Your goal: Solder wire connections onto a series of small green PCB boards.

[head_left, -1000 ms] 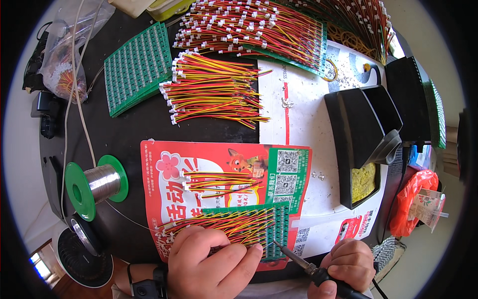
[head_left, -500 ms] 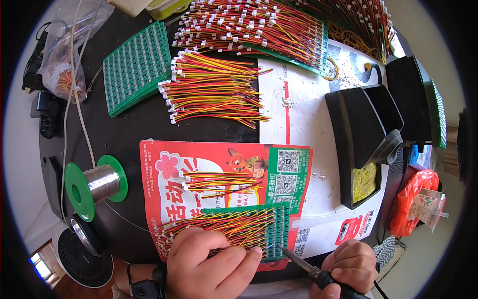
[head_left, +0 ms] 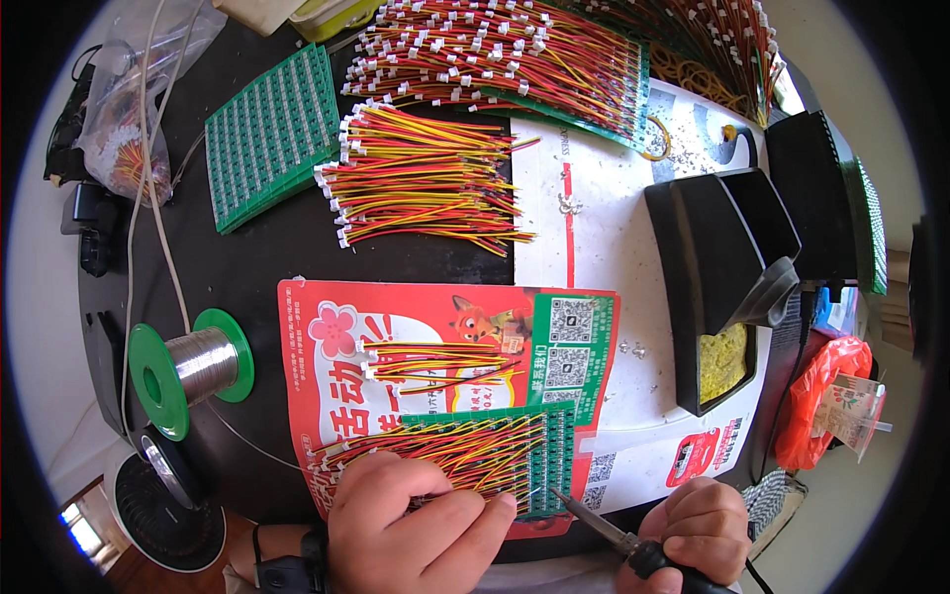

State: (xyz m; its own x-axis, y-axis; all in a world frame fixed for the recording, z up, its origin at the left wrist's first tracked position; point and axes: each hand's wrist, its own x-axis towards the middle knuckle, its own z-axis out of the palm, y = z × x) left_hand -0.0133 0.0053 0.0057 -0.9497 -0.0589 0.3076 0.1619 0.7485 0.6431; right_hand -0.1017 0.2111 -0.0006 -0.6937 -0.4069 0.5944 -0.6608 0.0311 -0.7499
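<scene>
My right hand (head_left: 698,535) is closed around a soldering iron (head_left: 606,525), its tip down at the right part of a green circuit board (head_left: 559,445). Across that board lie rows of red, yellow and black wires (head_left: 465,445). My left hand (head_left: 416,530) rests over the board's near left part, thumb and fingers pinched on a thin wire; a pale end shows between the fingertips and the iron's tip. Whether it is solder or a lead, I cannot tell. A solder strand (head_left: 252,436) runs from a green spool (head_left: 190,368) toward my left hand.
Loose wires (head_left: 435,363) lie on a red printed sheet (head_left: 302,346). Beyond are a bundle of connector wires (head_left: 426,178), stacked green boards (head_left: 272,139) and wired boards (head_left: 505,59). At right stand a black iron holder (head_left: 683,287) with yellow sponge (head_left: 722,366) and a red bag (head_left: 821,396).
My left hand has shifted very slightly to the left. The soldering iron and the board look nearly still.
</scene>
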